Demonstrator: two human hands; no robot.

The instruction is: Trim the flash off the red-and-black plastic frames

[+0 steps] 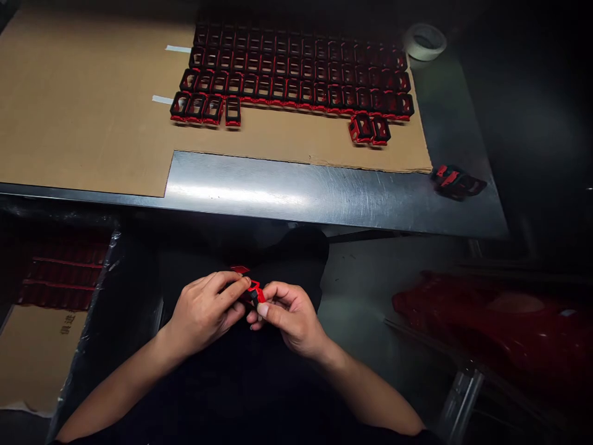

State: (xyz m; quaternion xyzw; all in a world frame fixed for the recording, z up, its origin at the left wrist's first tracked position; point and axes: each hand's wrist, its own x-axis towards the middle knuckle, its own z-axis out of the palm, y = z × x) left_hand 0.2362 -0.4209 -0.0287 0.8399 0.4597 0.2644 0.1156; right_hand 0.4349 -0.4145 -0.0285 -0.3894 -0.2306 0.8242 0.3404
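Observation:
Between my two hands, above my lap, is a small red-and-black plastic frame [255,294]. My left hand [206,306] closes on its left side, the fingers covering much of it. At its right end, my right hand [290,314] pinches it between thumb and fingers. A red flap or piece [239,269] shows just above my left fingertips; whether it belongs to the same part I cannot tell. Rows of similar red-and-black frames [278,86] stand on the cardboard ahead, with two more frames [369,130] apart from the rows at the front right.
Cardboard [92,111] covers much of the metal table [278,188]. A tape roll [425,42] sits at the back right, and a dark red-and-black object [458,182] near the right corner. Lower left stands a plastic-lined box [99,296] with stacked red parts; a red bag-like shape [500,315] lies right.

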